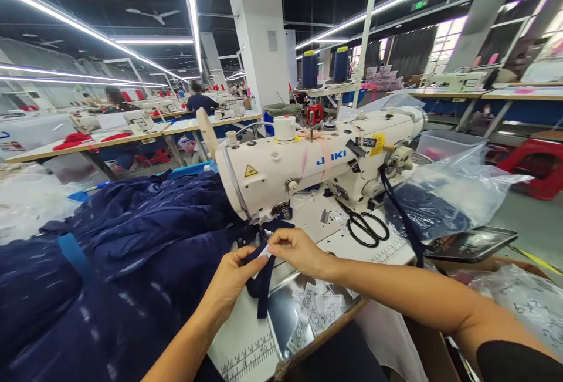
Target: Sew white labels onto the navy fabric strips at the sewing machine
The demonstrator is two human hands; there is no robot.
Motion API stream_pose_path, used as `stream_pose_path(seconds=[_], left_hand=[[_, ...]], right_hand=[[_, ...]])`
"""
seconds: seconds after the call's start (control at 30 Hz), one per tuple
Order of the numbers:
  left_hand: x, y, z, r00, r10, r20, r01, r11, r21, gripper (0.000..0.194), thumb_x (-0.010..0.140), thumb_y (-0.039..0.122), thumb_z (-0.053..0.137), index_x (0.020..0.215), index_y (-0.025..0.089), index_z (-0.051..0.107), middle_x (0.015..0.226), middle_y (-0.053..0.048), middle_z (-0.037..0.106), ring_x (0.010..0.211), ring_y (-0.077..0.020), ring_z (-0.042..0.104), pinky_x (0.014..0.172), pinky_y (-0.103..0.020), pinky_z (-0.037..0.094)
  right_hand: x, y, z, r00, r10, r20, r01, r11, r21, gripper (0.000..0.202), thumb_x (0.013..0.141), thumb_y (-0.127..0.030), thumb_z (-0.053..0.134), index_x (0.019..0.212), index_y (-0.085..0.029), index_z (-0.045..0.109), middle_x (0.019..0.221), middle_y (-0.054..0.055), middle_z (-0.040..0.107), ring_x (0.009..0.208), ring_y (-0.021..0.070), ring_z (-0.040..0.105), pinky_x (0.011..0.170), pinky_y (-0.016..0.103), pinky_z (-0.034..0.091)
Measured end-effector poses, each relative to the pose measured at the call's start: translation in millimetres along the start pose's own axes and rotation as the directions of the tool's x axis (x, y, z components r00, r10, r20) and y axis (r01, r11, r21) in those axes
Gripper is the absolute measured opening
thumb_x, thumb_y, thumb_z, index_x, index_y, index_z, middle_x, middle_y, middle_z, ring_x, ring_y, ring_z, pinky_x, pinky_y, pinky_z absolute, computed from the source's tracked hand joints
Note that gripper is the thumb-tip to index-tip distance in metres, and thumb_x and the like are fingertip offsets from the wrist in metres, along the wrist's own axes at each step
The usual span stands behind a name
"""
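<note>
My left hand (235,276) pinches a navy fabric strip (264,288) together with a small white label (265,251), just in front of the sewing machine's needle area. Thumb and fingers of my right hand (299,248) close on the label's other side. The strip's loose end hangs down over the white table. Behind both hands stands the white sewing machine (281,165); its needle and presser foot are mostly hidden by fabric. A large heap of navy fabric (145,253) lies to the left, reaching up to the machine head.
Black scissors (367,226) lie right of the hands. Loose printed labels (316,311) rest on a metal plate near the front edge. Plastic bags (453,188) and a dark tray (475,242) are at the right. Farther back, a person (200,102) sits among other machines.
</note>
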State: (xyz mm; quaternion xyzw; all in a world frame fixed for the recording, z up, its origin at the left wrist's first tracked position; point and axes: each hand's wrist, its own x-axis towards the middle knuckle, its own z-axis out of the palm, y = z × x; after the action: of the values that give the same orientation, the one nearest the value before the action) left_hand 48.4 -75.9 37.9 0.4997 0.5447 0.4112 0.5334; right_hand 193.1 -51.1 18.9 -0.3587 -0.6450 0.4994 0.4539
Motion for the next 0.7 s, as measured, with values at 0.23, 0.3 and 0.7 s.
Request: stream_pose_path(seconds=[0.23, 0.3, 0.7], left_hand=[[-2, -8, -17.5, 0.999, 0.031, 0.012, -0.032, 0.988, 0.153, 0.035, 0.056, 0.046, 0.069, 0.071, 0.015, 0.066, 0.06, 0.0, 0.062, 0.051, -0.0132, 0.053, 0.049, -0.023, 0.041], [-2, -5, -28.1, 0.951, 0.3, -0.068, -0.255, 0.893, 0.372, 0.03, 0.065, 0.045, 0.063, 0.073, 0.016, 0.066, 0.062, 0.0, 0.063, 0.051, -0.0143, 0.054, 0.049, -0.024, 0.042], [46, -25, -3.5, 0.288, 0.532, 0.796, -0.523, -0.609, 0.596, 0.032, 0.084, 0.002, 0.029, 0.072, 0.011, 0.057, 0.057, -0.003, 0.054, 0.049, -0.0123, 0.046, 0.054, -0.029, 0.033]], right_hand=[[15, 6, -37, 0.976, -0.102, 0.195, 0.19, 0.84, -0.509, 0.012, 0.081, -0.021, 0.052, 0.085, -0.015, 0.062, 0.083, 0.001, 0.064, 0.078, 0.0111, 0.058, 0.07, 0.02, 0.043], [32, 7, -63, 0.994, -0.06, 0.087, 0.106, 0.531, -0.841, 0.018, 0.085, -0.02, 0.045, 0.088, -0.014, 0.062, 0.088, 0.005, 0.065, 0.081, 0.0128, 0.058, 0.071, 0.021, 0.043], [91, 24, -118, 0.989, -0.062, -0.133, -0.136, -0.04, -0.99, 0.038, 0.079, 0.0, 0.031, 0.108, -0.006, 0.057, 0.092, 0.02, 0.063, 0.092, 0.0289, 0.052, 0.08, 0.042, 0.034]])
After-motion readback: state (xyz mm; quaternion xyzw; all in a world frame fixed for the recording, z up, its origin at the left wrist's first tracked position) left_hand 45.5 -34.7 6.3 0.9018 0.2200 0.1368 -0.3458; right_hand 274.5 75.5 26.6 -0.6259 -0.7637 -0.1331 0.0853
